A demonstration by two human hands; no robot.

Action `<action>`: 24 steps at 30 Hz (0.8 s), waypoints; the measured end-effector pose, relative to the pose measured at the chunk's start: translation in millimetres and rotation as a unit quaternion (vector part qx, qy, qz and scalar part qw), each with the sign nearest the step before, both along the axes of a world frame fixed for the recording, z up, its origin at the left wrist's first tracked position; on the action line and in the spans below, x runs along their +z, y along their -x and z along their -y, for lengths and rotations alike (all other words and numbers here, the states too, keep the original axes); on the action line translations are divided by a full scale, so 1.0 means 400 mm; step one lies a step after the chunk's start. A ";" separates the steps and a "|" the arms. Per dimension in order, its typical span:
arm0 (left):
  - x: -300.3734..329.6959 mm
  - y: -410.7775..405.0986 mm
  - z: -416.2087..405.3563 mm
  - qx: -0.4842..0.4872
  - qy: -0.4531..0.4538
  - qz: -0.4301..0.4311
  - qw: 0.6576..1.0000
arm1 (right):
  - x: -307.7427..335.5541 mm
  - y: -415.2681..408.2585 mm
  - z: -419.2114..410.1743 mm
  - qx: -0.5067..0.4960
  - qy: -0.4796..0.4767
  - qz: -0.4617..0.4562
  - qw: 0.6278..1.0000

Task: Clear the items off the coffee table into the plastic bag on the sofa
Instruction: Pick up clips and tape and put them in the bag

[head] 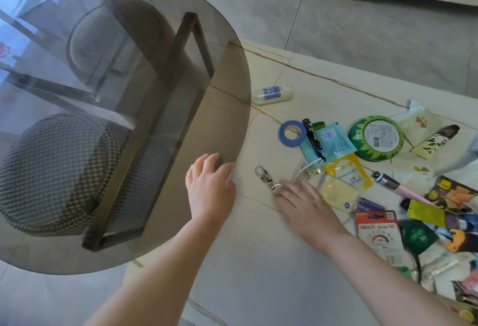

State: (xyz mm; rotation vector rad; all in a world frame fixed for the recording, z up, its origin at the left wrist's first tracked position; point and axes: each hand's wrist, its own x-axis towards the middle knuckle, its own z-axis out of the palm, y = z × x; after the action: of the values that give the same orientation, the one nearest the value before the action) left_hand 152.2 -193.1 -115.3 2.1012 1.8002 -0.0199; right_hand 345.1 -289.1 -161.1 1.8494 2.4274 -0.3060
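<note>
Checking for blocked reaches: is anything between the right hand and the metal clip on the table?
Nothing visible. The right hand lies flat on the table, fingertips at the ring end of the clip, with no item between them. The left hand rests on the glass top's edge, clear of it.

Two bare forearms and hands show, with no sleeve reaching the visible part of either arm; the left hand [210, 186] and the right hand [309, 210] carry no ring, watch, bracelet or glove, and the short fingernails look unpainted
</note>
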 end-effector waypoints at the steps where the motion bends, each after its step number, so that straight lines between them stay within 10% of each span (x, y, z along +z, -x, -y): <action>1: -0.002 -0.021 0.022 -0.019 -0.015 0.027 0.999 | 0.012 -0.012 0.006 -0.005 -0.026 -0.007 1.000; 5: -0.018 -0.114 0.083 -0.111 0.054 0.096 0.988 | 0.051 -0.081 -0.005 -0.067 -0.035 0.019 0.997; 18: -0.116 -0.195 0.013 -0.163 0.108 -0.076 0.978 | 0.035 -0.157 -0.100 -0.134 0.039 0.041 0.989; 24: -0.084 -0.231 -0.035 -0.097 0.134 -0.040 0.985 | 0.073 -0.168 -0.133 -0.328 0.095 -0.231 0.911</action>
State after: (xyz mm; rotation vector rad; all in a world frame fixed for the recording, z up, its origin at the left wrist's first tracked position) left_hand 244.5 -179.2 -148.8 2.0941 1.5307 -0.3814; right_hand 412.4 -235.9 -131.9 2.6711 1.7828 -1.0849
